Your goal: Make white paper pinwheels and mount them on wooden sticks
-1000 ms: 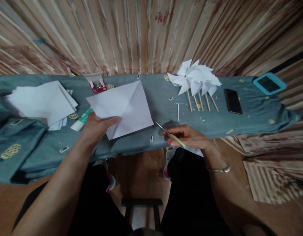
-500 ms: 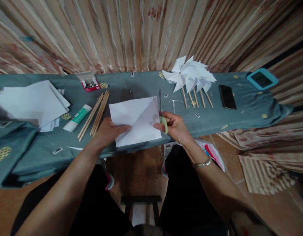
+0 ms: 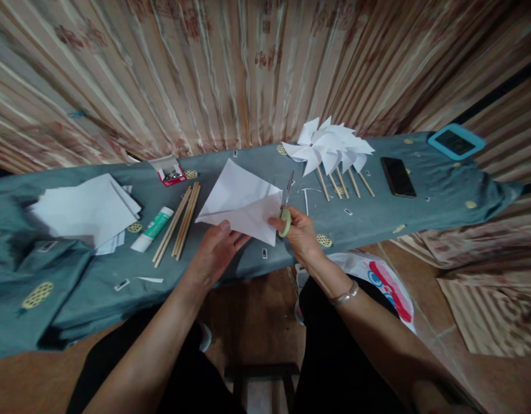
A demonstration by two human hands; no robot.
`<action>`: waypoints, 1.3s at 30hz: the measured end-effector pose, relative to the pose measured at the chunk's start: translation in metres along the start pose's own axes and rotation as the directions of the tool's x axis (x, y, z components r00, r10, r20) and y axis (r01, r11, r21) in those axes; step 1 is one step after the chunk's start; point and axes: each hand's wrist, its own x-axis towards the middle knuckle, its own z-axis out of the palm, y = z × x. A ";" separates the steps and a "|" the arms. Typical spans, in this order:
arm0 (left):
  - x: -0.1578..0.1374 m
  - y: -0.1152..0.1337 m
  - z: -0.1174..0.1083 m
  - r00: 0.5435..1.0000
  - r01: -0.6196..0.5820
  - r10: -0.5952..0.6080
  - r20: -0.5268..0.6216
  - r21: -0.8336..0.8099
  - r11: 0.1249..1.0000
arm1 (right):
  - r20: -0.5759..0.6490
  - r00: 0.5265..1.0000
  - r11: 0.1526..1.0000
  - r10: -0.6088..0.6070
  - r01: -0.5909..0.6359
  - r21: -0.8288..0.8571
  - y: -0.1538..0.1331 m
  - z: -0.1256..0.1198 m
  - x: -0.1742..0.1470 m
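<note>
A creased white sheet of paper (image 3: 243,198) is held turned at an angle just over the table's front. My left hand (image 3: 216,250) is at its lower edge, thumb against the paper and fingers partly hidden beneath it. My right hand (image 3: 300,233) grips scissors (image 3: 285,221) with pale green handles, blades pointing away from me. The right thumb also presses on the sheet's right corner. To the right of the scissors lie thin paper offcuts (image 3: 306,202).
Beyond are several paper pinwheels (image 3: 310,150) on sticks, a phone (image 3: 398,176) and a blue-framed device (image 3: 457,141). On the left lie wooden sticks (image 3: 174,227), a glue stick (image 3: 152,230), an open red box (image 3: 172,175) of small metal pieces and stacked paper (image 3: 86,210).
The sheet has turned from lying nearly square to a slanted, corner-up position. My left hand has shifted right and down to its lower edge. The scissors stay in my right hand.
</note>
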 end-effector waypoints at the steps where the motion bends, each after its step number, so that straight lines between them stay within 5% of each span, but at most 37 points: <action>1: 0.001 -0.003 0.003 1.000 0.011 -0.011 -0.021 -0.023 1.000 | 0.018 1.000 1.000 -0.006 0.006 -0.002 0.003 0.003 0.000; 7: 0.010 -0.006 0.009 0.940 -0.026 -0.041 -0.339 -0.191 0.981 | 0.074 0.997 0.998 -0.007 0.011 -0.063 0.015 0.011 0.001; 14: 0.025 0.019 -0.001 0.885 -0.234 0.137 -0.444 -0.171 0.957 | 0.228 0.971 0.978 0.074 -0.026 -0.209 0.003 0.009 -0.013; 23: 0.024 0.037 -0.009 0.863 -0.306 0.193 -0.467 -0.179 0.935 | 0.557 0.762 0.880 0.331 -0.036 -0.473 0.005 -0.003 -0.032; 39: 0.021 0.028 0.000 0.899 -0.167 0.057 -0.435 -0.219 0.961 | 0.560 0.738 0.878 0.377 -0.092 -0.470 0.005 0.004 -0.031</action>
